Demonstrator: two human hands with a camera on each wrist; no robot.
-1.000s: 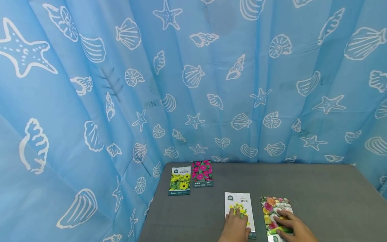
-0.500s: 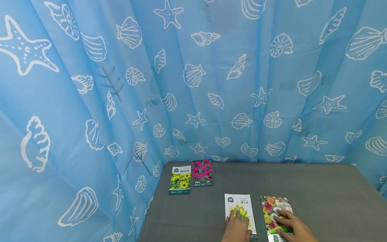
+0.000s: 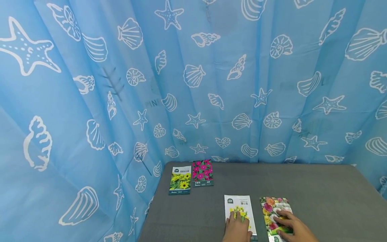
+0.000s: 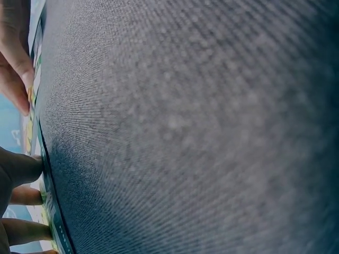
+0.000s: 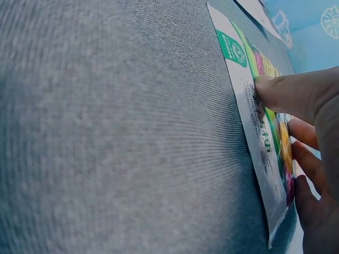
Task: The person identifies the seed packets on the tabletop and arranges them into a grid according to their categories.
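Note:
My left hand (image 3: pixel 237 230) rests on a white seed packet (image 3: pixel 234 200) with yellow flowers, its spread fingertips touching the printed picture. To its right, my right hand (image 3: pixel 292 227) lies on a seed packet with multicoloured roses (image 3: pixel 268 205). In the right wrist view, the thumb (image 5: pixel 283 95) touches the front of the rose packet (image 5: pixel 233 63) near its green label, and the other fingers touch further along its face. Seen from the left wrist, the white packet (image 4: pixel 56 214) shows only as a thin, flat strip beneath the fingers. Both packets lie on the grey tabletop.
Two more seed packets lie at the back left of the grey table (image 3: pixel 317 188): one with yellow sunflower-like blooms (image 3: pixel 180 180), one with magenta flowers (image 3: pixel 203 173). A blue curtain (image 3: pixel 211 131) printed with white shells hangs along the back and left side.
The white packet has slid slightly towards me under my left hand. My right hand and the rose packet stay in nearly the same place.

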